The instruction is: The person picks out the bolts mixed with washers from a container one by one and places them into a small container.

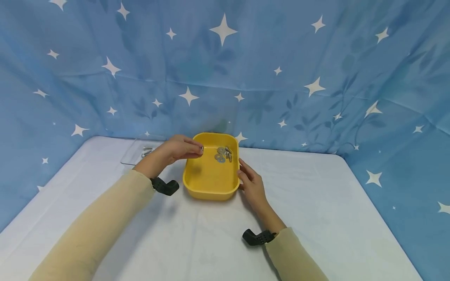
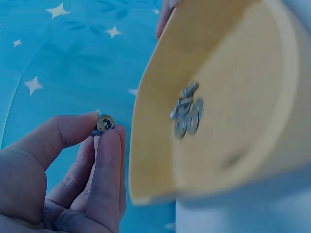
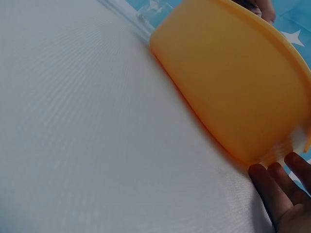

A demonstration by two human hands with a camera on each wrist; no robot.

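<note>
Over the left part of a yellow plastic bin (image 1: 211, 179), my left hand (image 1: 181, 148) pinches a small metal hex socket screw (image 2: 106, 123) between thumb and fingers. The screw's socket head faces the left wrist camera. Several screws (image 1: 227, 153) and flat washers (image 1: 220, 158) lie together inside the bin, toward its back right. Against the outside of the bin's right wall rests my right hand (image 1: 251, 183), its fingertips (image 3: 257, 170) touching the plastic low down in the right wrist view.
Left of the bin, partly behind my left forearm, a clear shallow tray (image 1: 131, 155) holds more metal screws (image 1: 146, 153). A white cloth covers the table (image 1: 309, 203). A blue curtain with white stars (image 1: 267, 47) hangs right behind the table.
</note>
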